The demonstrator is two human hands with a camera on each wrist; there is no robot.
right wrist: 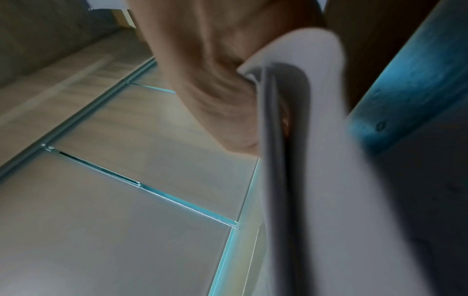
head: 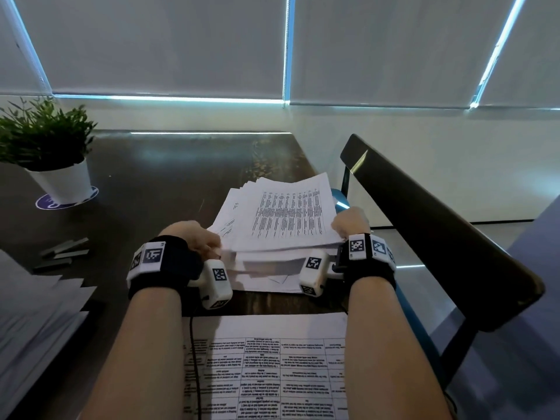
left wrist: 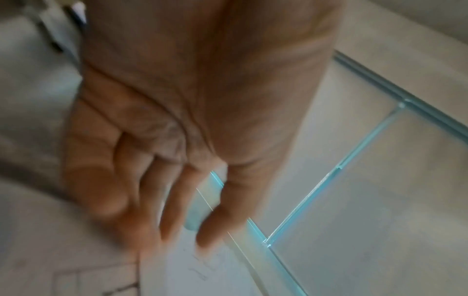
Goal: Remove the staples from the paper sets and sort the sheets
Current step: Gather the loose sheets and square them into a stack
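Observation:
A thick pile of printed sheets [head: 288,219] lies on the dark table [head: 169,183], its top bundle raised and tilted. My right hand [head: 351,221] grips the bundle's right edge. In the right wrist view the white sheets [right wrist: 316,160] curl across the palm of that hand [right wrist: 215,90]. My left hand [head: 197,237] is at the pile's near left corner. The blurred left wrist view shows the left hand's fingers [left wrist: 142,200] loosely extended over a printed sheet [left wrist: 202,270], with nothing pinched between them. More sheets [head: 266,268] stay flat under the raised bundle.
A printed table sheet [head: 266,368] lies at the table's front edge between my forearms. Another paper stack [head: 30,313] sits at the near left, with grey staple strips [head: 63,253] behind it. A potted plant [head: 51,153] stands far left. A dark chair back [head: 424,222] is to the right.

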